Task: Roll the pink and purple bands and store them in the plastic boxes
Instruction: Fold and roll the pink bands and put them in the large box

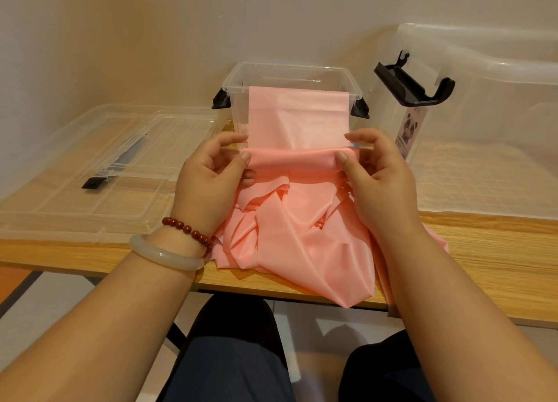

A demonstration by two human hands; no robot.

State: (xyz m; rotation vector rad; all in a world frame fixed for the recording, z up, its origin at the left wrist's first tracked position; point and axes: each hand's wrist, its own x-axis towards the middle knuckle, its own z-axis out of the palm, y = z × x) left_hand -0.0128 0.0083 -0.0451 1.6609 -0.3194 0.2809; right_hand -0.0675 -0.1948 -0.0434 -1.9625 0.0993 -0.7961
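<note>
Band: the pink band is partly rolled, and the roll lies crosswise between both hands. Its far end drapes over the near rim of the small clear box. The loose rest is heaped at the table edge.
Left hand: thumb and fingers pinch the roll's left end.
Right hand: thumb and fingers pinch the roll's right end.
Label: the panda sticker is on the larger clear box; its writing is too small to read.
Count: one band, two boxes, one flat lid, two bracelets.

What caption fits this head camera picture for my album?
Left hand and right hand roll the pink band, its far end draped over the clear box.
</note>
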